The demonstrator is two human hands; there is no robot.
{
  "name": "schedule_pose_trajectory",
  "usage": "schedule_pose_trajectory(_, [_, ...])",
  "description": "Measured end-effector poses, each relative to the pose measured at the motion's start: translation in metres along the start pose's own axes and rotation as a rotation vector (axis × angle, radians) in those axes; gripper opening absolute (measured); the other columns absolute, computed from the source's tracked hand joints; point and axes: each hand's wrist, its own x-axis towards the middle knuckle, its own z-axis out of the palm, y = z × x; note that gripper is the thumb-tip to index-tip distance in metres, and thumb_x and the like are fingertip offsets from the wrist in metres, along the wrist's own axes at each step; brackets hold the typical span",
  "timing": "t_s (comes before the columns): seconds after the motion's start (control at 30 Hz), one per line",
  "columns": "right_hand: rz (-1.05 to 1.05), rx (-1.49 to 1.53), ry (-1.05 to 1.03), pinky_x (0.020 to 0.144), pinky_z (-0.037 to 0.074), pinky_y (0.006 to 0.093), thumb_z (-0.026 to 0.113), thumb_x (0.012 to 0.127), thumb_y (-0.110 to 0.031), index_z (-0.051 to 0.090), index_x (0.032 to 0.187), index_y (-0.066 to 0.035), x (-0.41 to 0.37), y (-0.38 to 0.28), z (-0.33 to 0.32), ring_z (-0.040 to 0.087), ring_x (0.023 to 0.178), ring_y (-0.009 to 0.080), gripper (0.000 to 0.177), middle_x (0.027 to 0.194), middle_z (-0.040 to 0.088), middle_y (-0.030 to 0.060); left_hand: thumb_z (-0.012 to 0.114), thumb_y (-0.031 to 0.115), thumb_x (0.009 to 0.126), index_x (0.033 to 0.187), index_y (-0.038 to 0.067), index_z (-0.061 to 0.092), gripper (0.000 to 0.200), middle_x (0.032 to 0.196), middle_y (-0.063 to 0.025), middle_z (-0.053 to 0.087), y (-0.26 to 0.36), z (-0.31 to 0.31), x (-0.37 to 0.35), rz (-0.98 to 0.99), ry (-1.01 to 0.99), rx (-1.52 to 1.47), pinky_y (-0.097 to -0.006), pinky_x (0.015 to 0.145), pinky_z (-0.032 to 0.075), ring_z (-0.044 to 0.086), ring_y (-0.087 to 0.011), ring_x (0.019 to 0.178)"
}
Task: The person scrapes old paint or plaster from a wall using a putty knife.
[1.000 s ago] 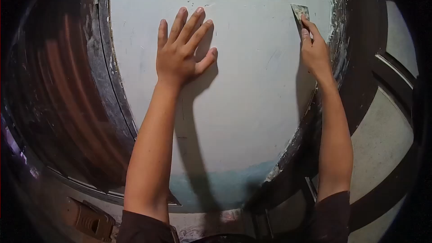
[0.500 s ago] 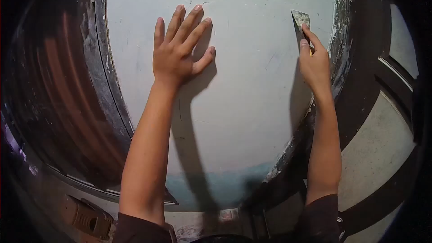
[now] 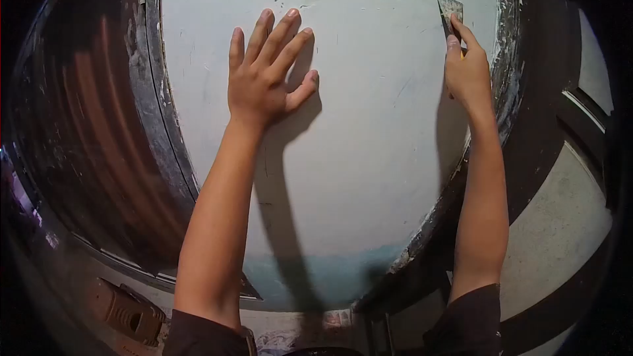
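A pale wall panel (image 3: 356, 158) with small scratches and pits fills the middle of the view, turning blue-green along its bottom. My left hand (image 3: 267, 76) lies against it with fingers spread, holding nothing. Farther right, my right hand (image 3: 468, 69) is closed around the handle of a putty knife (image 3: 450, 6). Its worn, speckled blade points up at the panel near the right edge. My index finger rests along the blade's base. Most of the handle is hidden in my palm; a bit of yellow shows.
Dark, paint-spattered frames border the panel at left (image 3: 155, 79) and right (image 3: 511, 59). Reddish-brown folds (image 3: 99, 112) hang at far left. A brown plastic object (image 3: 128, 313) sits on the floor at lower left. Dark woodwork with pale panels (image 3: 560, 224) stands at right.
My right hand and the putty knife have moved up and slightly right on the panel. My left hand stays in place, while the view has shifted slightly.
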Motion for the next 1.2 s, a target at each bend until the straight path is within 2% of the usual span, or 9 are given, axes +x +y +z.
schedule_pose_trajectory(0.1, [-0.048,-0.016,0.020,0.112,0.047,0.0408,0.049,0.108,-0.020,0.058,0.149,-0.008,-0.005,0.009,0.002,0.062,0.131,0.0413,0.044,0.141,0.065,0.0246,0.072,0.041,0.085,0.142,0.029,0.065,0.059,0.160,0.0030,0.053,0.000,0.000,0.000,0.003,0.000,0.007,-0.0546,0.126,0.021,0.041,-0.0251,0.154])
schedule_pose_trajectory(0.17, [0.061,-0.086,-0.041,0.098,0.053,0.0427,0.049,0.108,-0.021,0.056,0.152,-0.012,-0.025,-0.003,-0.002,0.072,0.111,0.0403,0.045,0.123,0.072,0.0287,0.072,0.040,0.085,0.142,0.028,0.065,0.059,0.160,0.0023,0.053,0.000,0.001,-0.002,0.005,0.010,0.008,-0.0550,0.126,0.022,0.041,-0.0256,0.154])
schedule_pose_trajectory(0.23, [-0.033,-0.106,-0.004,0.094,0.054,0.0434,0.048,0.108,-0.021,0.056,0.152,-0.013,-0.024,0.008,0.002,0.074,0.104,0.0411,0.045,0.116,0.073,0.0302,0.072,0.040,0.085,0.142,0.028,0.065,0.059,0.161,0.0016,0.053,0.001,0.000,0.000,0.010,0.008,0.016,-0.0552,0.126,0.022,0.040,-0.0258,0.154])
schedule_pose_trajectory(0.43, [-0.053,0.012,0.014,0.102,0.052,0.0423,0.048,0.108,-0.023,0.057,0.150,-0.008,0.004,0.002,-0.003,0.069,0.116,0.0428,0.046,0.129,0.070,0.0286,0.071,0.041,0.086,0.143,0.027,0.064,0.059,0.162,0.0013,0.051,-0.001,-0.002,0.001,0.022,-0.024,0.021,-0.0537,0.127,0.018,0.038,-0.0256,0.156])
schedule_pose_trajectory(0.7, [-0.094,-0.047,-0.029,0.102,0.052,0.0451,0.047,0.106,-0.021,0.053,0.153,-0.008,-0.012,0.015,-0.011,0.068,0.115,0.0468,0.049,0.127,0.069,0.0315,0.066,0.051,0.092,0.154,0.031,0.054,0.066,0.170,0.0019,0.039,-0.003,0.001,0.000,0.019,-0.091,0.098,-0.0582,0.128,0.010,0.025,-0.0255,0.161])
schedule_pose_trajectory(0.77, [-0.265,-0.039,0.071,0.103,0.051,0.0453,0.048,0.106,-0.021,0.055,0.151,-0.007,0.016,0.036,-0.006,0.068,0.118,0.0461,0.048,0.128,0.068,0.0319,0.065,0.052,0.093,0.156,0.030,0.052,0.067,0.172,0.0006,0.035,-0.002,-0.002,0.001,0.028,-0.127,0.105,-0.0588,0.128,0.007,0.022,-0.0266,0.162])
schedule_pose_trajectory(1.0, [-0.026,-0.189,-0.010,0.084,0.056,0.0523,0.049,0.105,-0.027,0.056,0.153,-0.025,-0.029,0.038,-0.015,0.073,0.090,0.0460,0.048,0.092,0.075,0.0257,0.061,0.056,0.097,0.160,0.032,0.046,0.070,0.176,-0.0005,0.026,0.003,-0.002,0.029,0.029,-0.196,0.131,-0.0681,0.124,0.000,0.013,-0.0301,0.164])
schedule_pose_trajectory(1.1, [-0.063,-0.137,0.013,0.084,0.056,0.0518,0.049,0.105,-0.028,0.057,0.153,-0.025,-0.006,0.042,-0.016,0.073,0.088,0.0453,0.048,0.090,0.075,0.0243,0.059,0.066,0.095,0.159,0.042,0.045,0.070,0.178,0.0045,0.018,0.019,0.011,0.055,-0.068,-0.200,0.179,-0.0800,0.117,0.003,0.009,-0.0303,0.164])
schedule_pose_trajectory(1.2, [-0.100,-0.067,0.023,0.085,0.055,0.0516,0.050,0.105,-0.028,0.057,0.152,-0.021,0.021,0.035,-0.024,0.072,0.090,0.0464,0.048,0.092,0.075,0.0255,0.059,0.064,0.096,0.161,0.038,0.044,0.071,0.177,0.0035,0.019,0.024,0.019,0.056,-0.079,-0.155,0.219,-0.0774,0.120,0.000,0.007,-0.0305,0.165])
